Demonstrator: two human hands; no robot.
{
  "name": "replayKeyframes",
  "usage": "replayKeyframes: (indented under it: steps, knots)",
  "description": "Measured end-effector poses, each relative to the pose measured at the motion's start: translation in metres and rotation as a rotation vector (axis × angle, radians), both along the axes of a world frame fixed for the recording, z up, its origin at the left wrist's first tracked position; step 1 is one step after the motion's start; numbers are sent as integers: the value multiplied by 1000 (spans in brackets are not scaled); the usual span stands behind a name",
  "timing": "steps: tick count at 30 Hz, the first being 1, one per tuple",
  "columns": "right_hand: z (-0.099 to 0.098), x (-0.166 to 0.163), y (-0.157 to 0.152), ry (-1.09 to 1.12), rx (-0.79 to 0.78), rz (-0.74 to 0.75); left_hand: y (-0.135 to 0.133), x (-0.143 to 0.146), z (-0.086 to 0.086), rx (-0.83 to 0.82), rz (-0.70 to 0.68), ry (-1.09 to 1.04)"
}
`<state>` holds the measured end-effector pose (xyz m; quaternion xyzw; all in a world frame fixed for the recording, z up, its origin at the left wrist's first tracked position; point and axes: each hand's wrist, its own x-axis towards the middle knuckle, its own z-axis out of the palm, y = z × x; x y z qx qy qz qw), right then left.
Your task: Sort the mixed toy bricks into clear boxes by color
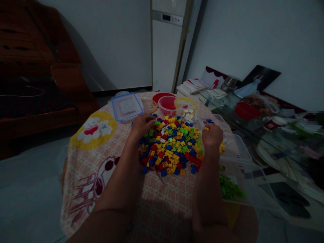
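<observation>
A heap of small toy building bricks (174,145) in yellow, green, blue, red and white lies loose on the round table. My left hand (143,126) is at the heap's far left side, fingers bent and close together on the bricks; what they hold, if anything, is hidden. To the right of the heap, my right hand (213,135) is closed in a pinch on a small yellow brick (207,128). It hovers by clear containers, one with yellow bricks (222,147) partly behind the hand and one with blue bricks (210,121) beyond it.
Green bricks (231,187) fill part of a clear box near my right forearm. White bricks (188,114), a pinkish round tub (168,105) and a blue-rimmed lid (127,107) stand at the back. A patterned cloth (164,199) covers the table. A cluttered glass table (227,104) adjoins on the right.
</observation>
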<state>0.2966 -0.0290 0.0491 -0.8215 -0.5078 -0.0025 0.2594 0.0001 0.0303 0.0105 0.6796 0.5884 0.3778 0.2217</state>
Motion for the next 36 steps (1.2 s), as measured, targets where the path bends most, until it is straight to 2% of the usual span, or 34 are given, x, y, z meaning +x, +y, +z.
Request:
replayKeyframes:
  steps: [3,8,11,20,22,26,30,36]
  knots:
    - [2,5,-3,11,94,-67,0,0,-1,0,-4,-16]
    - [-4,6,3,26,177,84,2,-1,0,-13,-15,-10]
    - [-8,0,7,6,81,150,2,-2,0,-21,-16,-6]
    - [-13,-15,6,-195,-376,250,1,-1,-1,-16,-19,-26]
    - [-17,-16,7,-225,-434,282,1,-1,0,-17,-23,-26]
    - [-26,-13,10,-228,-357,333,0,-1,1,-29,-25,-19]
    - [-32,-7,14,-189,-238,311,2,-1,0,-40,-19,-22]
    - [-29,-5,16,-4,-146,377,2,-1,1,-44,-22,-28]
